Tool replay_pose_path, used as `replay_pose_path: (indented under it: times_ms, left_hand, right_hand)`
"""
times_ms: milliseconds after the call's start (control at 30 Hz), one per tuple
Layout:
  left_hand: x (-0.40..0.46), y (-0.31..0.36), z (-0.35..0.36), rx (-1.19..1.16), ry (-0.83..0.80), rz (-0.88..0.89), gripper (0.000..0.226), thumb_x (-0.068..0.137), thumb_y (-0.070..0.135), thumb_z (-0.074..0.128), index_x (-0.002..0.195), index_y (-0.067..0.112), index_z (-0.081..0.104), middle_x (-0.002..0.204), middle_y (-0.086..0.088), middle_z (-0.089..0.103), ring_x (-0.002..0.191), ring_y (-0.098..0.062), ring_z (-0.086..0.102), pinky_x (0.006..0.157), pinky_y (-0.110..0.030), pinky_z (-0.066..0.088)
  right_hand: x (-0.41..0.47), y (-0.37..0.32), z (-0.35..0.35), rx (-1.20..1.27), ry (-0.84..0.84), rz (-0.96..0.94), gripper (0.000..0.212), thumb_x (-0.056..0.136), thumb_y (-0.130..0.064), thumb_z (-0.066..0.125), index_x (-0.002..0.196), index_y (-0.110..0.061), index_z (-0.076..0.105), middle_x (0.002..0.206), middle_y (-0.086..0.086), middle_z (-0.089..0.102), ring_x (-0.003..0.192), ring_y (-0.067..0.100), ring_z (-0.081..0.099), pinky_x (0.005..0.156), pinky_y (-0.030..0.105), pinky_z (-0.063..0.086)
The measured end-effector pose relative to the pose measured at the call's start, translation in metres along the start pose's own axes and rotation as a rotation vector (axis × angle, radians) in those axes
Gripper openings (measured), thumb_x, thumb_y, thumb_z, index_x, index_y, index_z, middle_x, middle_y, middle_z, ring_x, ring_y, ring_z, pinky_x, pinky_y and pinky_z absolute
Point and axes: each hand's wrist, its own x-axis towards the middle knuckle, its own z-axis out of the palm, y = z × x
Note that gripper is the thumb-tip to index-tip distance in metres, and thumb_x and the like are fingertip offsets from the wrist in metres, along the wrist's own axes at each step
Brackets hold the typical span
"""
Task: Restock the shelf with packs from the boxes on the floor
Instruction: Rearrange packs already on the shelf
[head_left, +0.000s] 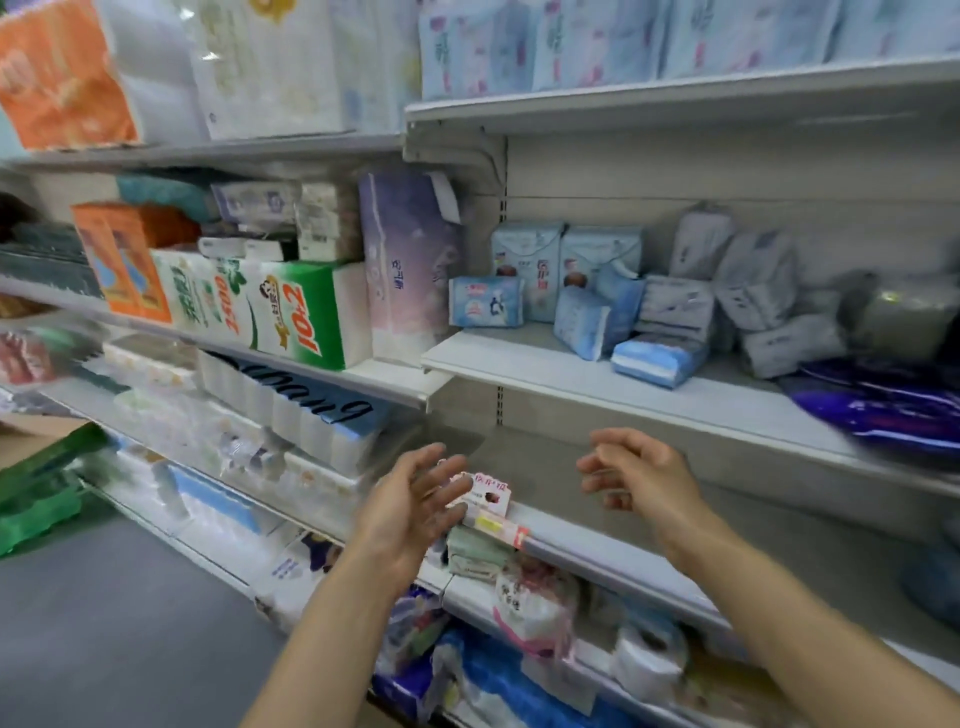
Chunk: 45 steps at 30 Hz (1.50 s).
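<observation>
Both my hands are raised in front of a bare grey shelf (587, 535). My left hand (415, 506) has its fingers spread and relaxed and holds nothing; it is just left of a pink price tag (488, 496) on the shelf edge. My right hand (641, 478) hovers over the same shelf with loosely curled fingers, also holding nothing. On the shelf above (597, 387) stand pale blue packs (527, 270) and grey packs (753, 280), some leaning or tumbled. No box on the floor is in view.
Left bay holds a green and white tissue pack (291, 312), a tall lilac pack (410, 265) and stacked white rolls (291, 410). A dark purple pack (883, 405) lies far right. Lower shelves hold mixed packs (530, 608). Grey floor (104, 634) lies left.
</observation>
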Motion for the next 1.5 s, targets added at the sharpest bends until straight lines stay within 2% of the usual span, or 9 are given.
replay_pose_path:
  times_ms: [267, 467, 633, 767, 933, 1067, 1133, 1333, 1500]
  left_hand:
    - [0.007, -0.014, 0.108, 0.156, -0.121, 0.053, 0.017, 0.1, 0.026, 0.049, 0.107, 0.019, 0.063, 0.11, -0.006, 0.072, 0.093, -0.02, 0.069, 0.08, -0.034, 0.052]
    - [0.032, 0.002, 0.161, 0.242, -0.184, 0.123, 0.018, 0.099, 0.028, 0.054, 0.113, 0.02, 0.062, 0.106, -0.002, 0.074, 0.099, -0.021, 0.071, 0.092, -0.039, 0.054]
    - [0.065, 0.01, 0.202, 0.356, -0.246, 0.242, 0.022, 0.096, 0.02, 0.059, 0.118, 0.017, 0.061, 0.106, -0.003, 0.072, 0.097, -0.018, 0.069, 0.084, -0.032, 0.056]
    - [0.1, 0.023, 0.238, 0.69, -0.342, 0.544, 0.035, 0.09, 0.015, 0.069, 0.122, 0.02, 0.056, 0.112, 0.005, 0.065, 0.101, -0.01, 0.062, 0.083, -0.016, 0.046]
    - [0.151, 0.049, 0.283, 1.287, -0.419, 0.845, 0.061, 0.085, 0.03, 0.075, 0.138, 0.024, 0.045, 0.124, 0.008, 0.058, 0.113, -0.013, 0.055, 0.102, -0.034, 0.045]
    - [0.197, 0.059, 0.315, 1.831, -0.436, 0.984, 0.084, 0.081, 0.05, 0.071, 0.149, 0.028, 0.028, 0.154, 0.0, 0.037, 0.143, -0.021, 0.03, 0.121, -0.042, 0.0]
    - [0.215, 0.059, 0.326, 2.01, -0.441, 1.033, 0.093, 0.075, 0.06, 0.072, 0.148, 0.026, 0.027, 0.154, -0.001, 0.037, 0.144, -0.022, 0.03, 0.12, -0.046, -0.003]
    - [0.25, 0.05, 0.337, 1.975, -0.562, 1.161, 0.094, 0.062, 0.066, 0.077, 0.137, 0.025, 0.038, 0.137, -0.002, 0.054, 0.124, -0.023, 0.05, 0.11, -0.04, 0.025]
    - [0.259, 0.049, 0.336, 1.91, -0.558, 1.298, 0.096, 0.058, 0.071, 0.077, 0.137, 0.029, 0.041, 0.131, 0.0, 0.056, 0.12, -0.022, 0.046, 0.099, -0.037, 0.026]
  right_hand:
    - [0.005, -0.024, -0.086, -0.03, 0.108, -0.109, 0.02, 0.095, -0.003, 0.051, 0.097, -0.014, 0.067, 0.077, 0.007, 0.071, 0.061, 0.016, 0.062, 0.056, 0.024, 0.045]
    - [0.022, -0.044, -0.126, -0.049, 0.181, -0.176, 0.017, 0.093, -0.002, 0.054, 0.097, -0.014, 0.066, 0.084, 0.009, 0.072, 0.066, 0.018, 0.064, 0.059, 0.028, 0.046]
    - [0.055, -0.061, -0.147, -0.156, 0.303, -0.266, 0.02, 0.088, -0.003, 0.064, 0.103, -0.018, 0.064, 0.091, 0.007, 0.067, 0.075, 0.016, 0.063, 0.056, 0.02, 0.05]
    - [0.092, -0.078, -0.157, -0.417, 0.437, -0.37, 0.044, 0.08, -0.012, 0.074, 0.118, -0.021, 0.053, 0.113, 0.001, 0.056, 0.095, 0.014, 0.056, 0.081, 0.027, 0.048]
    - [0.141, -0.1, -0.173, -0.787, 0.5, -0.321, 0.104, 0.062, -0.033, 0.086, 0.141, -0.033, 0.019, 0.142, 0.005, 0.037, 0.128, 0.025, 0.042, 0.101, 0.037, 0.045]
    - [0.172, -0.109, -0.174, -0.952, 0.477, -0.327, 0.127, 0.054, -0.038, 0.091, 0.148, -0.035, 0.005, 0.148, 0.002, 0.024, 0.134, 0.028, 0.031, 0.108, 0.044, 0.038]
    - [0.184, -0.112, -0.169, -0.994, 0.492, -0.303, 0.133, 0.056, -0.036, 0.091, 0.151, -0.032, -0.002, 0.151, 0.002, 0.018, 0.135, 0.027, 0.028, 0.106, 0.043, 0.035]
    - [0.213, -0.096, -0.165, -1.018, 0.578, -0.356, 0.133, 0.059, -0.041, 0.089, 0.151, -0.032, -0.007, 0.154, 0.002, 0.015, 0.136, 0.03, 0.031, 0.103, 0.05, 0.042]
    - [0.224, -0.094, -0.17, -0.973, 0.635, -0.429, 0.119, 0.062, -0.042, 0.086, 0.151, -0.033, 0.008, 0.147, 0.002, 0.03, 0.13, 0.028, 0.039, 0.096, 0.047, 0.047]
